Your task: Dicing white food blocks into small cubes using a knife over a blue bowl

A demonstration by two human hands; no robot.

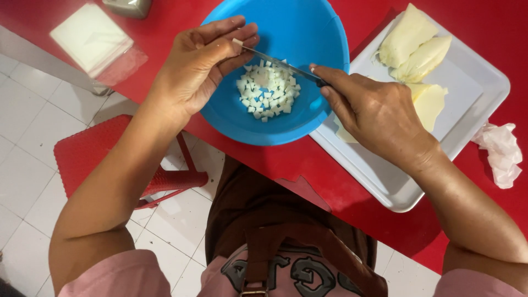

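A blue bowl (308,33) sits at the red table's near edge and holds several small white cubes (268,91). My right hand (374,113) grips a knife (278,62) by its handle, with the blade stretched left over the bowl. My left hand (201,63) is cupped at the bowl's left rim, its fingers curled against the blade's tip, where a small white piece (237,42) sits. I cannot tell what else lies in that palm.
A white tray (473,102) to the right carries pale yellow-white peeled chunks (415,47). A crumpled tissue (501,151) lies at the far right. A stack of white napkins (91,37) sits at the upper left. A red plastic chair (104,157) stands below the table.
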